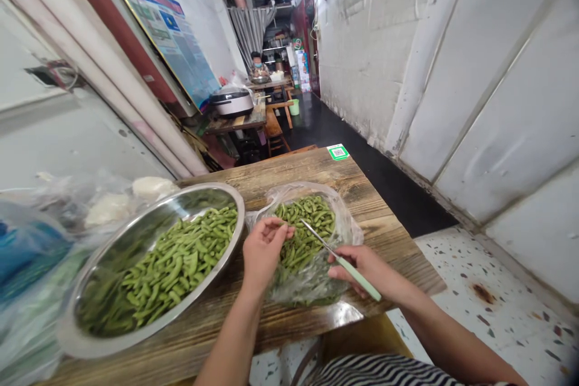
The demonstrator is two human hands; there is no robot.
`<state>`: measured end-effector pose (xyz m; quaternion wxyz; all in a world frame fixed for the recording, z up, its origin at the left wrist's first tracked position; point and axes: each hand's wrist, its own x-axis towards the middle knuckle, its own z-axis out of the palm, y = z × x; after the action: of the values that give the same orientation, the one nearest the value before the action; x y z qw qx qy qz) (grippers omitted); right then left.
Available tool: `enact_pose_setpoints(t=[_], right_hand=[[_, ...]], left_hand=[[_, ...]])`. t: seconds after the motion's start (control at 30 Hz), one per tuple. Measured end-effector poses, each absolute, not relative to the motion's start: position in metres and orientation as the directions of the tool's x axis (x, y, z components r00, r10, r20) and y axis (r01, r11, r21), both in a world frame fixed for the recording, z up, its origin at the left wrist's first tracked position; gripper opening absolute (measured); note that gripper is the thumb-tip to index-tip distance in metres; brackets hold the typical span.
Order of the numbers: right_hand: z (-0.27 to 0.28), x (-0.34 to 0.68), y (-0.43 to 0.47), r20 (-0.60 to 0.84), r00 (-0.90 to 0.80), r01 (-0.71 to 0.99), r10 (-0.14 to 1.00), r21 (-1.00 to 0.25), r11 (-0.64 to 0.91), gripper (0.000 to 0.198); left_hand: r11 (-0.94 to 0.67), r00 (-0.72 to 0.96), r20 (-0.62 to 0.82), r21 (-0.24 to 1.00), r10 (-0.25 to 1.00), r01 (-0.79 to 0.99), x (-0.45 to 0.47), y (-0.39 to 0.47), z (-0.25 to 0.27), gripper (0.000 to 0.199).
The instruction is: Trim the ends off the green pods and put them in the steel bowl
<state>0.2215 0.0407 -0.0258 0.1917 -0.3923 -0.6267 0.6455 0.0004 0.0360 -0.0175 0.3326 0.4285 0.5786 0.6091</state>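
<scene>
My left hand (266, 244) is above the left edge of a clear plastic bag (350, 226), thumb and fingers pinched on a green soybean pod that is mostly hidden. In my right hand (362, 268) is a pair of scissors (346, 265) with a pale green handle, seen nearly edge-on. Its narrow metal tip points up and left, just right of the left fingertips. Green soybean pods (312, 211) fill the open bag under both hands. Left of the bag, a wide steel basin (239, 211) holds a large heap of green pods (181, 265).
The bag and basin share a wooden table (380, 217) with a green QR-code card (338, 152) at its far edge. Filled plastic bags (40, 265) crowd the left. Beyond stand another table with a pink-and-black appliance (231, 101), a stool, and a seated person (257, 66).
</scene>
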Motion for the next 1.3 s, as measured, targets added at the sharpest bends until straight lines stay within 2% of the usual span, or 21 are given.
enact_pose_setpoints(t=[0.07,0.17,0.27,0.63,0.97,1.3], right_hand=[[-0.023,0.22,0.038,-0.291,-0.653,0.217,0.7,-0.956,-0.195,0.04],[-0.02,0.219,0.035,-0.311,-0.728,0.178,0.61,-0.946,-0.27,0.041],[-0.02,0.219,0.033,-0.302,-0.765,0.157,0.569,-0.944,-0.29,0.042],[-0.013,0.214,0.037,-0.296,-0.729,0.189,0.618,-0.954,-0.233,0.044],[-0.017,0.216,0.036,-0.227,-0.736,0.193,0.638,-0.973,-0.124,0.043],[-0.026,0.212,0.036,-0.272,-0.683,0.166,0.678,-0.962,-0.218,0.039]], left_hand=[[-0.094,-0.435,0.01,0.981,0.901,-0.172,0.004,0.036,-0.015,0.026],[-0.08,-0.452,-0.082,0.942,0.888,-0.327,0.007,0.034,-0.013,0.029],[-0.071,-0.463,-0.076,0.953,0.883,-0.293,0.008,0.029,-0.013,0.029],[0.006,-0.406,-0.097,0.976,0.909,-0.22,0.016,0.018,-0.001,0.026],[0.071,-0.319,-0.163,0.957,0.934,-0.282,0.018,0.017,-0.007,0.026],[0.041,-0.407,-0.154,0.961,0.9,-0.273,0.023,0.02,-0.007,0.031]])
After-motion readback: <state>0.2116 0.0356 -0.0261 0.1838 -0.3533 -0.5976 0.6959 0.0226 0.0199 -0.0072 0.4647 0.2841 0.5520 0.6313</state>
